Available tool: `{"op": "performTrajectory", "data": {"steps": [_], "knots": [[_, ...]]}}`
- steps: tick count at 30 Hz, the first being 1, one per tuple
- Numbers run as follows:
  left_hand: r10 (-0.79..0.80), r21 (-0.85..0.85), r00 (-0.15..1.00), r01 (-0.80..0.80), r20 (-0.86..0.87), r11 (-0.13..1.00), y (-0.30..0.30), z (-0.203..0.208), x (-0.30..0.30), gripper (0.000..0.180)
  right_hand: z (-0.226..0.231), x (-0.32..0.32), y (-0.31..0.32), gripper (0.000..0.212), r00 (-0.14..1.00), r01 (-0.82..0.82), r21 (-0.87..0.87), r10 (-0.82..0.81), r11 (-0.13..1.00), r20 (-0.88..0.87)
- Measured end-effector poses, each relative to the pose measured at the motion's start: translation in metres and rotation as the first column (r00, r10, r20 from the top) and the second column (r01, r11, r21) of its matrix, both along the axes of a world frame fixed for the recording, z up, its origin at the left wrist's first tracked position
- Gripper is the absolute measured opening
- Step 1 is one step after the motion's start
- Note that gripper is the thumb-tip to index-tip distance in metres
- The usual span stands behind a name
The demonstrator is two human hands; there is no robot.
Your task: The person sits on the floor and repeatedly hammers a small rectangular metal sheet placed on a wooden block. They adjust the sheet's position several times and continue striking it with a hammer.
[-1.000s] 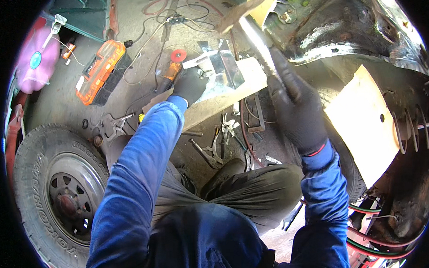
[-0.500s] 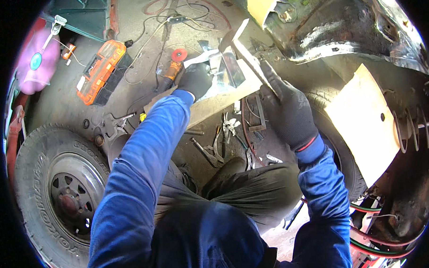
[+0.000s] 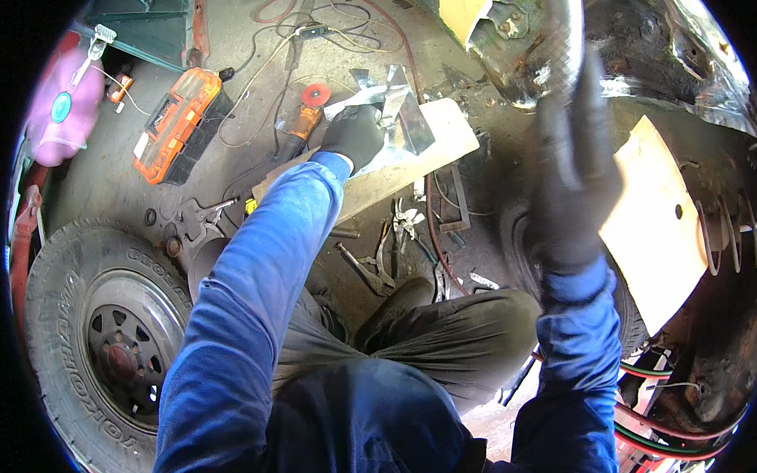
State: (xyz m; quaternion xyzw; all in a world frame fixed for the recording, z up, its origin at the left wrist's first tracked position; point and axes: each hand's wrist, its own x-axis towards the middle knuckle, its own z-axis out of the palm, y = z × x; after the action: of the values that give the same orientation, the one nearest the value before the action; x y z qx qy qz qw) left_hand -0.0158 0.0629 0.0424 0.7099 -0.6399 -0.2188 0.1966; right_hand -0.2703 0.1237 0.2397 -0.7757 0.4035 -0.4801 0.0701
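My right hand [image 3: 570,188], in a dark glove, is wrapped around a hammer [image 3: 565,30]. The hammer is raised upright on the right and smeared by motion. On a wooden board [image 3: 454,130] in front of me lies a bent, shiny piece of sheet metal [image 3: 411,125]. My gloved left hand [image 3: 352,137] grips the near left part of that metal, its fingertips partly hidden. Just left of this hand, an angle grinder [image 3: 302,129] with an orange body and a red disc rests on the floor.
Locking pliers [image 3: 367,270] and other hand tools lie between the board and my legs. An orange and black toolbox [image 3: 183,126] is at the left, above a wheel [image 3: 115,346]. Cables [image 3: 309,32] cross the floor. A tan panel [image 3: 649,223] and vehicle bodywork flank the right.
My right hand has swung the hammer up and to the right, away from the board. The left hand has moved slightly right and stays at the sheet metal.
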Motion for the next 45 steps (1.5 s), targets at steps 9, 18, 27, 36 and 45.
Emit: {"op": "performTrajectory", "data": {"steps": [9,18,27,36,45], "knots": [[0.009,-0.068,0.990,-0.018,-0.138,0.998,-0.002,-0.029,0.011,0.035,-0.038,-0.015,0.001,0.054,0.938,-0.033,0.273,0.124,0.961,-0.324],[0.053,-0.020,0.995,-0.055,-0.091,0.998,-0.004,-0.012,-0.001,0.035,0.014,-0.004,-0.009,0.058,0.997,-0.070,0.081,0.072,0.994,-0.027],[-0.054,-0.159,0.995,0.068,0.088,0.985,-0.016,-0.015,-0.002,0.029,-0.060,-0.024,-0.005,0.056,0.821,0.198,0.434,0.093,0.879,-0.563],[0.040,-0.067,0.990,-0.050,-0.139,0.996,-0.012,-0.017,-0.003,0.034,-0.011,-0.020,0.002,0.051,0.982,-0.031,0.413,0.105,0.910,-0.160],[-0.045,0.018,0.998,0.046,-0.046,0.999,-0.032,-0.003,-0.013,0.031,-0.014,0.001,-0.008,0.052,0.981,-0.095,0.174,0.122,0.980,-0.152]]}}
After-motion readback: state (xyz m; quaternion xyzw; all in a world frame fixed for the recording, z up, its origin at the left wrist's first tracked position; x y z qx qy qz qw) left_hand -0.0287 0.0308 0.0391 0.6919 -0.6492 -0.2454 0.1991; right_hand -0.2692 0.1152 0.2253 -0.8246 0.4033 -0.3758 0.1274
